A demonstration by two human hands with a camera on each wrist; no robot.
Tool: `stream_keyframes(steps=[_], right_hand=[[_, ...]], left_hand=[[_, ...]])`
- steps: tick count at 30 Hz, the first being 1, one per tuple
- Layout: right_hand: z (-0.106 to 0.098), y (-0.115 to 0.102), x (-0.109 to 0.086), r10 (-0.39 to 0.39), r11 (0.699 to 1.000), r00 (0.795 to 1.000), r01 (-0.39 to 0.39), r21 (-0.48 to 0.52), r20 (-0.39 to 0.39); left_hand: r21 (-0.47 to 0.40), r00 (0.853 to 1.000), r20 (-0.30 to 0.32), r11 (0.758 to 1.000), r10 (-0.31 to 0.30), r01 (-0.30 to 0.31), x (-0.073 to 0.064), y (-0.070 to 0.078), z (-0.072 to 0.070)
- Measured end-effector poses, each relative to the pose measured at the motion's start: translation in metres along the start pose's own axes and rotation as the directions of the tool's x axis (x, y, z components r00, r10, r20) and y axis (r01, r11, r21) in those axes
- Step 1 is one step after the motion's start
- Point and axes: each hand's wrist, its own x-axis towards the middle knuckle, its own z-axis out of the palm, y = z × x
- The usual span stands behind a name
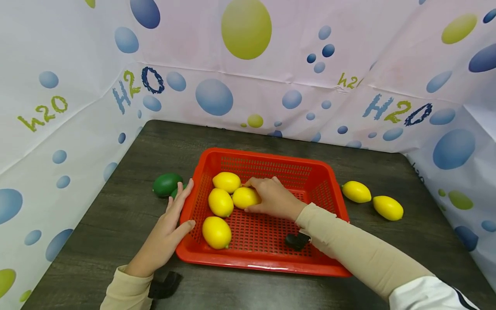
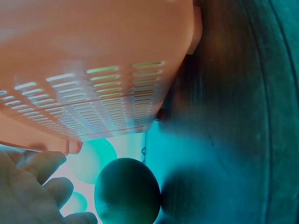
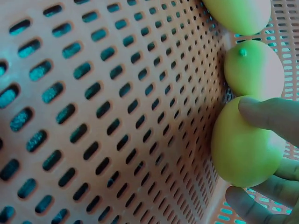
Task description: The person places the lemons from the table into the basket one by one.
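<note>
A red plastic basket (image 1: 263,267) with slotted walls sits on the dark table. My right hand (image 1: 273,198) reaches inside it and grips a yellow lemon (image 1: 245,198) between thumb and fingers; in the right wrist view that lemon (image 3: 245,144) lies at the basket floor. More lemons are grouped along the left side: one at the back (image 1: 226,182), another lemon (image 1: 220,203) in the middle and a third lemon (image 1: 216,233) toward the front. Fingers extended, my left hand (image 1: 168,232) rests against the basket's left rim.
Left of the basket lies a green oval fruit (image 1: 166,184), with a second green fruit mostly hidden behind my left fingers. To the right, two lemons, one nearer (image 1: 355,192) and one farther out (image 1: 388,208), lie on the table (image 1: 93,258). A patterned sheet (image 1: 294,51) surrounds the table.
</note>
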Motion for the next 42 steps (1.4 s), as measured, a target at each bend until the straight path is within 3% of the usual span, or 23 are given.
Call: stream_keyframes(steps=[18,34,42], right_hand=[[0.0049,-0.0032,0.0029,-0.031,0.999,0.999,0.031,0.028,0.010],[0.0047,-0.0058,0.0021,-0.020,1.000,1.000,0.020,-0.008,-0.003],[0.0038,-0.0063,0.0020,-0.027,0.999,1.000,0.027,-0.021,0.004]], left_hand=[[-0.005,0.999,0.006,0.999,-0.053,0.053,-0.0008,0.0017,-0.0005],[0.000,1.000,-0.003,1.000,-0.017,0.017,0.0003,0.0006,0.0001],[0.003,1.000,-0.003,1.000,-0.026,0.026,0.0007,0.0005,0.0002]])
